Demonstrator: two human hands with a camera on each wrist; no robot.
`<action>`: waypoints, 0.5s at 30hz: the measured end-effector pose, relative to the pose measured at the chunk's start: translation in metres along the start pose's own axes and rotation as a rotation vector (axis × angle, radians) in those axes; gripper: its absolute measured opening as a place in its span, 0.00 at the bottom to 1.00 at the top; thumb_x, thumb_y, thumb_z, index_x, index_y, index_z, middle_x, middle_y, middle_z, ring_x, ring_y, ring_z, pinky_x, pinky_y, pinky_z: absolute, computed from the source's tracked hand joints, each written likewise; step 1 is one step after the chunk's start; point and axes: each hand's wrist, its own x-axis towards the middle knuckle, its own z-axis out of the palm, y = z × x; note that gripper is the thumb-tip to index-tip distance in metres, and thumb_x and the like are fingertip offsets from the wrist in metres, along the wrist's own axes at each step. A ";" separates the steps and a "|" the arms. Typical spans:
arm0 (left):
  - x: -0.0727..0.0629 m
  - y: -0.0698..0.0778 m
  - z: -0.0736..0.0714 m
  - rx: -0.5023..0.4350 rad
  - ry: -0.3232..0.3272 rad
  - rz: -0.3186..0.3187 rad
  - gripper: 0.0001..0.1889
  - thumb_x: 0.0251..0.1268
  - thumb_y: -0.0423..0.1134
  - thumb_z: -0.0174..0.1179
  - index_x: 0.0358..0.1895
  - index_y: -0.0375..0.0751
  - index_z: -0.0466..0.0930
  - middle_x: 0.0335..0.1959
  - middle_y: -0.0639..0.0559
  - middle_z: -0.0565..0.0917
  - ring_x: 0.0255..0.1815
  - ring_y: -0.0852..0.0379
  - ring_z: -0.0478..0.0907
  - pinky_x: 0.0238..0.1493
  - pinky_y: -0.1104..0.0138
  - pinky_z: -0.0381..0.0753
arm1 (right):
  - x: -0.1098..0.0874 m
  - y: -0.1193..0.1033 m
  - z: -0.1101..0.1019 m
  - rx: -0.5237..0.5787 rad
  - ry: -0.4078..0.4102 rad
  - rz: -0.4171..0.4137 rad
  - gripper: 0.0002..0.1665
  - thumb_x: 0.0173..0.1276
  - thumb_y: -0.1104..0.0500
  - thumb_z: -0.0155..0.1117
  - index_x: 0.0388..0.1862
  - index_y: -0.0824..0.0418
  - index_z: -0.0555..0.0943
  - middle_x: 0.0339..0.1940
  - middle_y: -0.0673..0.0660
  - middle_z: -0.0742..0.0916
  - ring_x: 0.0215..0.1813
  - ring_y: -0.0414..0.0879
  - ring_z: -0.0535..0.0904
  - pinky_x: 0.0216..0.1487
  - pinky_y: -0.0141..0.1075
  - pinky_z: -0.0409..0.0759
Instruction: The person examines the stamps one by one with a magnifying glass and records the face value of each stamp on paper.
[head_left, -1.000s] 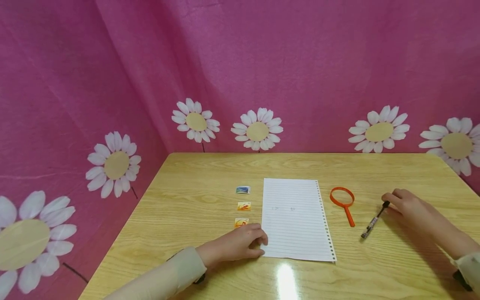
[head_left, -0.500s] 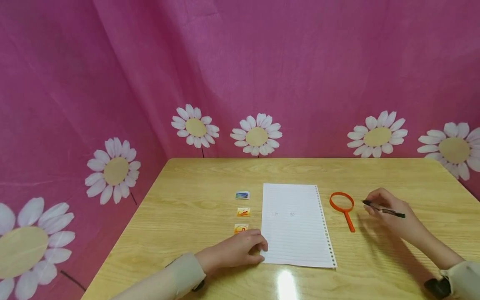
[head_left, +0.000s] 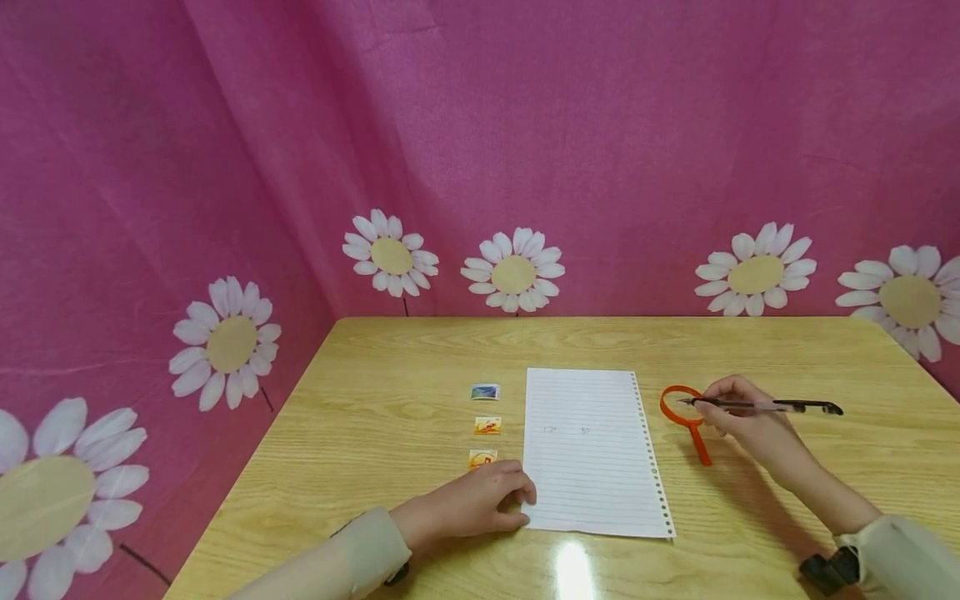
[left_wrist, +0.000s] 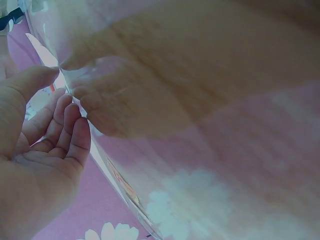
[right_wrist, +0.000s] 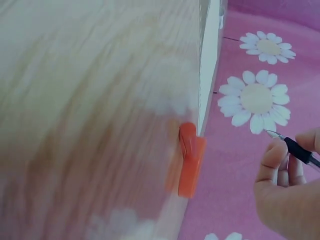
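Observation:
My right hand [head_left: 757,429] pinches a pen [head_left: 780,406] between thumb and fingers. Its bare point faces left, and in the right wrist view the pen's dark grip [right_wrist: 296,149] shows above the table. Below and beside that hand lies an orange magnifying glass [head_left: 697,442], its ring partly covered by the pen and fingers. My left hand [head_left: 480,498] rests on the table with bent, loose fingers, the fingertips touching the lower left edge of a lined paper sheet [head_left: 588,487]. In the left wrist view, that hand's fingertips [left_wrist: 80,132] meet the surface. Small faint handwriting [head_left: 585,431] marks the sheet.
Left of the paper, three small stamp-like pictures stand in a column: a blue one [head_left: 485,391], a yellow one [head_left: 487,426] and another yellow one [head_left: 482,458] just beyond the left hand. A pink flowered curtain [head_left: 630,167] borders the wooden table [head_left: 360,400].
My right hand has raised the pen off the table, turned it so its point faces left, and carried it left over the magnifying glass. The left hand stays by the paper.

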 end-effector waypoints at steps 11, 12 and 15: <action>-0.001 0.000 0.000 -0.001 -0.013 -0.025 0.08 0.67 0.44 0.62 0.46 0.48 0.81 0.40 0.62 0.76 0.37 0.71 0.67 0.42 0.81 0.71 | 0.006 0.001 0.021 0.053 -0.036 0.112 0.04 0.67 0.66 0.62 0.36 0.63 0.75 0.27 0.38 0.80 0.29 0.33 0.74 0.28 0.29 0.74; 0.000 0.000 0.000 -0.003 -0.012 -0.025 0.08 0.67 0.44 0.62 0.46 0.48 0.81 0.40 0.62 0.76 0.37 0.71 0.67 0.42 0.81 0.71 | 0.007 0.001 0.023 0.051 -0.041 0.120 0.04 0.66 0.67 0.62 0.36 0.63 0.74 0.27 0.38 0.80 0.28 0.33 0.73 0.28 0.29 0.73; 0.000 0.000 0.000 -0.009 -0.010 -0.024 0.08 0.67 0.43 0.62 0.46 0.48 0.81 0.40 0.62 0.76 0.37 0.71 0.67 0.42 0.81 0.71 | 0.008 0.001 0.027 0.061 -0.052 0.130 0.05 0.65 0.68 0.60 0.35 0.63 0.73 0.26 0.38 0.79 0.29 0.33 0.72 0.29 0.29 0.73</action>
